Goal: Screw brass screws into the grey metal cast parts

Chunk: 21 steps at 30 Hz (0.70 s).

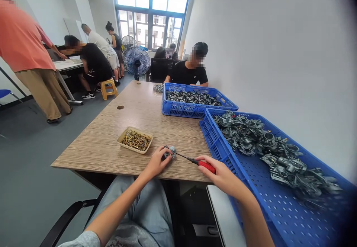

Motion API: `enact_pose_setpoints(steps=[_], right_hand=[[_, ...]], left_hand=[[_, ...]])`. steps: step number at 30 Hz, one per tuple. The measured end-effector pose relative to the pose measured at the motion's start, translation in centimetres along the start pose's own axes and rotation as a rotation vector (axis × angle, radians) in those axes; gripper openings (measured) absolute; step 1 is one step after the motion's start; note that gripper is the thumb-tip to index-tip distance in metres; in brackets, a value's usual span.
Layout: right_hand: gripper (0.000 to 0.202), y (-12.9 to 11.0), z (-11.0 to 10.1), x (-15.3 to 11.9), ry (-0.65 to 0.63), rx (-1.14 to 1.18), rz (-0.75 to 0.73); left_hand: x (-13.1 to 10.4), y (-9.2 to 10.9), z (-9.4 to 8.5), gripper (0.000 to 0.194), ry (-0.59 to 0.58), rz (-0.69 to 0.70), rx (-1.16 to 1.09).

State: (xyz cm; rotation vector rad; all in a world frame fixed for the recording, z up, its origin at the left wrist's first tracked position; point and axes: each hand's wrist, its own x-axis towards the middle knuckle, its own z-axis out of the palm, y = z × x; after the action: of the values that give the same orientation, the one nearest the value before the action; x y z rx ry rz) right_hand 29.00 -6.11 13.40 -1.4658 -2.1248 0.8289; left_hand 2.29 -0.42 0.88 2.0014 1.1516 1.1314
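Observation:
My left hand grips a small grey metal carburetor body against the table top, close to its front edge. In my right hand is a screwdriver with a red handle. Its long dark shaft points left, and the tip meets the carburetor body; whether it sits in a screw or hole is too small to tell. Left of my left hand stands a cream tray full of small brass parts.
A blue crate with several metal castings stands at my right. Behind it is another blue crate of parts. A person sits at the table's far end. A fan and other people are further back.

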Motion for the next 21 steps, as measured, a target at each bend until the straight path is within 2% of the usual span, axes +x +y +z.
enact_pose_setpoints(steps=[9, 21], right_hand=[[0.026, -1.4, 0.3, -0.2, -0.030, -0.003, -0.017], [0.020, -0.9, 0.9, 0.1, 0.021, -0.022, -0.048]], left_hand=[[-0.3, 0.0, 0.0, 0.014, 0.021, -0.001, 0.006], [-0.4, -0.1, 0.1, 0.013, 0.033, 0.014, 0.022]])
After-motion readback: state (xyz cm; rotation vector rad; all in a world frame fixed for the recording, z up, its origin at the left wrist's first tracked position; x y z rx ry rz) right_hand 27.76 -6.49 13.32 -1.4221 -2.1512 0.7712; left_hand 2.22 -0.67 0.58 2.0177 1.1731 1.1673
